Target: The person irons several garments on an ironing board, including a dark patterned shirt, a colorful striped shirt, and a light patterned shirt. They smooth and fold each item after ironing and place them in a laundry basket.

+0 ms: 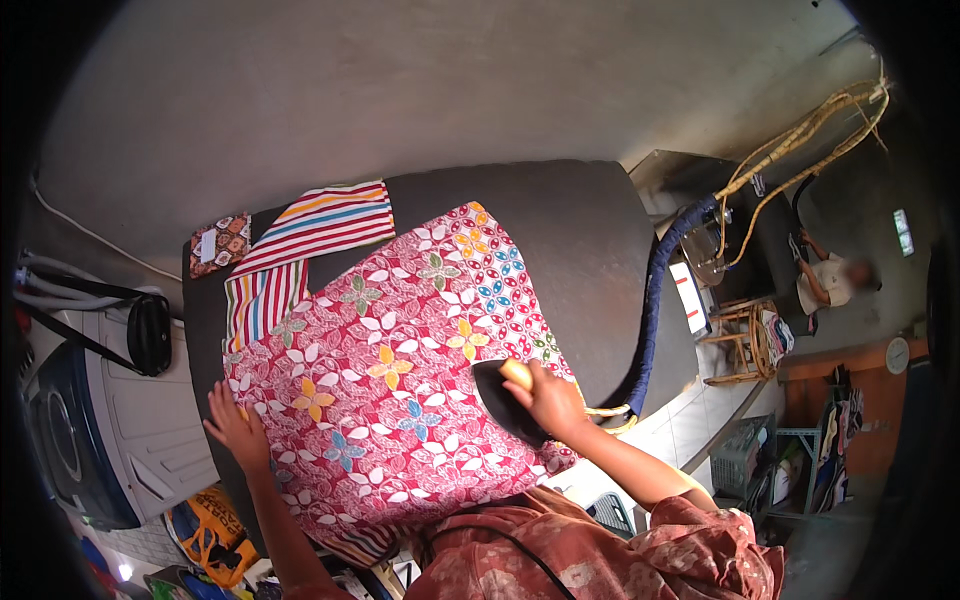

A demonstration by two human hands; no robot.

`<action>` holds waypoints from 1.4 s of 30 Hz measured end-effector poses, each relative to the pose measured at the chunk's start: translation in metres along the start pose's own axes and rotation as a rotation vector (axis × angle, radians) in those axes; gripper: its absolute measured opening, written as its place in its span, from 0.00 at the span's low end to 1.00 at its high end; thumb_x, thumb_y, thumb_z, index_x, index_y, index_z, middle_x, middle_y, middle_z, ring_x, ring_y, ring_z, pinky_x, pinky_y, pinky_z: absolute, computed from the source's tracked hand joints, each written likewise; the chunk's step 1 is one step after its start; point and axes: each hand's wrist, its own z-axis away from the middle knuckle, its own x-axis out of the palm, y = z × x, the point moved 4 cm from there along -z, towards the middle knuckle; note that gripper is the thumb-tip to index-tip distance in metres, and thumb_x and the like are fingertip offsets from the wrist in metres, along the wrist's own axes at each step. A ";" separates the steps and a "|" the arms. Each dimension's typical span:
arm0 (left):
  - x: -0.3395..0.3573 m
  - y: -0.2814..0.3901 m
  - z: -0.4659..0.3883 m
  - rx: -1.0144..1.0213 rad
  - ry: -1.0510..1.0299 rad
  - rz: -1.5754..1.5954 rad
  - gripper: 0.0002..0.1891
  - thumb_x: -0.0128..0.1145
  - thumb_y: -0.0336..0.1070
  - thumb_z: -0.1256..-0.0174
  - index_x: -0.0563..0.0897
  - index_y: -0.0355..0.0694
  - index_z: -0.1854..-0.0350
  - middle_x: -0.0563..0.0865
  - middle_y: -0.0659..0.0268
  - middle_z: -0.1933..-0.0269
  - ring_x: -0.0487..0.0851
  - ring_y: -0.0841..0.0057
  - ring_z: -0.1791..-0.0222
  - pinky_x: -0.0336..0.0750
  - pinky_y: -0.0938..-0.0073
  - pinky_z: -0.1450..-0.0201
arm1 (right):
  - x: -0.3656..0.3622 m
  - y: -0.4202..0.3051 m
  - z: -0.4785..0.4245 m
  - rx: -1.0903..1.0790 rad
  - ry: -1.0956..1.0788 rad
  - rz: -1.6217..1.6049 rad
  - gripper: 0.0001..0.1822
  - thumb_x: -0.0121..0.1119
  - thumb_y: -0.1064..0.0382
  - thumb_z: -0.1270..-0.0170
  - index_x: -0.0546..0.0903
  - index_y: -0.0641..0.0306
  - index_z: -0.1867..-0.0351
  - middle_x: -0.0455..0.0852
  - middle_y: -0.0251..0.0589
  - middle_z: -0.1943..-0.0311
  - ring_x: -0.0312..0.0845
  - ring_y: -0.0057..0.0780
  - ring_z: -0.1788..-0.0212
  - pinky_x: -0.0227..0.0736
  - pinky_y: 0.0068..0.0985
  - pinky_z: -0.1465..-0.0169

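Observation:
A red and white floral cloth [375, 397] lies spread over a dark padded ironing table [570, 225]. Striped fabric [322, 229] in red, white, yellow and blue lies beyond its far left edge. My right hand [553, 399] grips the pale yellow handle of an iron [506, 405] with a dark body, which rests on the right part of the cloth. A blue-wrapped hose or cable [652, 322] runs up from near the iron. My left hand [238, 429] lies with spread fingers on the cloth's left edge, holding nothing.
A patterned booklet [220, 245] lies at the table's far left corner. A washing machine [112, 420] with a black bag [150, 334] stands at the left. At the right are a rattan stool [746, 341], crates [742, 454] and, farther off, another person [829, 283] at an ironing place.

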 end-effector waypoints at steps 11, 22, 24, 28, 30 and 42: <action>-0.015 0.016 0.340 -1.012 0.132 0.591 0.38 0.55 0.54 0.28 0.61 0.34 0.25 0.68 0.49 0.30 0.66 0.56 0.29 0.64 0.57 0.30 | -0.009 0.046 0.012 -0.418 -0.369 0.054 0.28 0.56 0.31 0.36 0.74 0.54 0.54 0.86 0.50 0.71 0.85 0.53 0.69 0.78 0.46 0.66; 0.011 0.031 0.413 -1.116 0.111 1.331 0.24 0.49 0.47 0.24 0.73 0.34 0.36 0.82 0.58 0.43 0.81 0.69 0.45 0.74 0.67 0.42 | 0.080 -0.211 0.065 -0.909 -0.352 -0.086 0.24 0.56 0.40 0.32 0.74 0.59 0.51 0.86 0.52 0.67 0.85 0.51 0.69 0.79 0.43 0.69; 0.015 0.029 0.420 -1.116 0.235 1.557 0.25 0.49 0.48 0.23 0.72 0.32 0.35 0.81 0.57 0.43 0.80 0.68 0.43 0.72 0.68 0.38 | 0.086 -0.218 0.080 -0.975 -0.362 -0.102 0.26 0.52 0.36 0.31 0.74 0.58 0.51 0.86 0.51 0.67 0.85 0.50 0.71 0.78 0.44 0.69; 0.015 0.043 0.418 -0.965 -0.030 1.175 0.30 0.58 0.48 0.29 0.71 0.31 0.33 0.80 0.54 0.40 0.78 0.68 0.41 0.68 0.66 0.35 | 0.080 -0.169 0.111 -1.076 -0.523 -0.044 0.26 0.53 0.38 0.32 0.72 0.58 0.48 0.84 0.52 0.66 0.84 0.52 0.72 0.77 0.46 0.71; 0.023 0.048 0.411 -0.862 -0.110 0.956 0.31 0.69 0.45 0.39 0.75 0.31 0.38 0.83 0.53 0.44 0.81 0.65 0.45 0.71 0.65 0.39 | 0.066 -0.127 0.122 -1.065 -0.576 -0.002 0.24 0.55 0.40 0.32 0.72 0.57 0.48 0.84 0.52 0.66 0.84 0.52 0.73 0.78 0.46 0.71; 0.131 0.006 0.508 -1.046 -0.304 0.650 0.23 0.54 0.46 0.37 0.82 0.27 0.54 0.88 0.50 0.57 0.85 0.60 0.53 0.76 0.61 0.50 | -0.022 0.096 -0.022 -0.102 0.161 0.104 0.30 0.51 0.33 0.31 0.74 0.62 0.56 0.86 0.56 0.75 0.84 0.57 0.71 0.77 0.49 0.69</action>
